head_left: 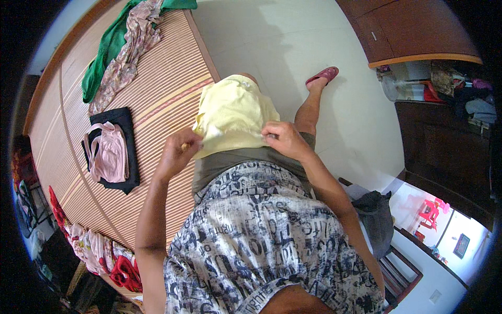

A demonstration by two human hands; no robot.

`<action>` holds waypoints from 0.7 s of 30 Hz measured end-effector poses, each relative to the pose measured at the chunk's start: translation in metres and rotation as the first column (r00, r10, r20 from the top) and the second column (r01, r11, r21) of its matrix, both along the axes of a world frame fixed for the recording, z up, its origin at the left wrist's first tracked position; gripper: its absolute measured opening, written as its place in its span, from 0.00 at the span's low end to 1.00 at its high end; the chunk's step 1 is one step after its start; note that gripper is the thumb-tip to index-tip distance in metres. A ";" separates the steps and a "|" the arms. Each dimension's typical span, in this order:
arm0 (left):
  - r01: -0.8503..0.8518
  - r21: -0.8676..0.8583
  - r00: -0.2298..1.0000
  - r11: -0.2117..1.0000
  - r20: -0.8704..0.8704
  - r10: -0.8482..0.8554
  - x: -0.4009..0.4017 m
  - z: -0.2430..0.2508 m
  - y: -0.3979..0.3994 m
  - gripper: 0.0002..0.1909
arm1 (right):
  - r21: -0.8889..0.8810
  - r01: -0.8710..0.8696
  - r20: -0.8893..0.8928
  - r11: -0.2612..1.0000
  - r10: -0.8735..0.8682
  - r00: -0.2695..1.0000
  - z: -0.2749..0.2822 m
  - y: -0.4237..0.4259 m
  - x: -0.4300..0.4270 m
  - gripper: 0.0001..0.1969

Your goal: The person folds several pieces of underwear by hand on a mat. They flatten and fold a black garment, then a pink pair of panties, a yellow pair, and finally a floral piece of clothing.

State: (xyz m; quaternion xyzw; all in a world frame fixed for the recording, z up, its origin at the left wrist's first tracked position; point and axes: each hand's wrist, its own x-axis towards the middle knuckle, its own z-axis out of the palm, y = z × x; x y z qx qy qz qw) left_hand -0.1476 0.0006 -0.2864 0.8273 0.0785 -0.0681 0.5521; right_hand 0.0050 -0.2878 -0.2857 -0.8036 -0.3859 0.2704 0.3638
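A pale yellow cloth garment (235,108) lies spread over my lap and thigh, its near edge resting on olive-grey shorts (223,165). My left hand (180,151) is curled at the garment's left near corner, with its fingertips pinching the edge. At the right near corner, my right hand (285,139) grips the cloth between thumb and bent fingers. The near edge stretches fairly straight between both hands. Slight blur hides the exact fingertip contact.
On the slatted mat (164,98) to the left lie a pink bra (111,153) on folded black clothing (131,149), a floral cloth (125,66), a green cloth (110,47) and a red-and-white floral blanket (94,247). A dark wooden cabinet (411,31) and a chair (404,271) stand right.
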 end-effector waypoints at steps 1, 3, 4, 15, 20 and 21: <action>0.129 -0.101 0.992 0.987 0.003 -0.130 -0.003 0.013 0.004 0.08 | -0.003 0.005 0.000 1.000 -0.005 1.000 0.005 -0.008 0.002 0.06; 0.390 -0.227 0.917 0.892 0.005 -0.399 -0.010 0.029 0.006 0.09 | 0.022 -0.110 -0.555 0.994 0.104 0.825 0.012 -0.023 0.005 0.04; 0.439 -0.302 0.881 0.847 -0.043 -0.472 -0.011 0.033 0.007 0.11 | 0.003 -0.096 -0.633 0.995 0.076 0.771 0.005 -0.032 0.010 0.05; -0.175 -0.077 0.980 0.982 0.082 0.181 0.070 -0.064 0.039 0.16 | -0.008 0.591 -0.440 0.806 -0.534 0.722 -0.096 -0.018 0.061 0.11; 0.041 0.163 0.949 0.986 0.302 -0.089 0.137 -0.036 -0.009 0.21 | -0.014 0.500 -0.385 0.866 -0.466 0.796 -0.060 -0.011 0.058 0.09; 0.160 0.183 0.914 0.970 0.343 -0.216 0.146 -0.022 -0.019 0.22 | 0.182 0.467 -0.361 0.865 -0.383 0.850 -0.037 -0.007 0.056 0.07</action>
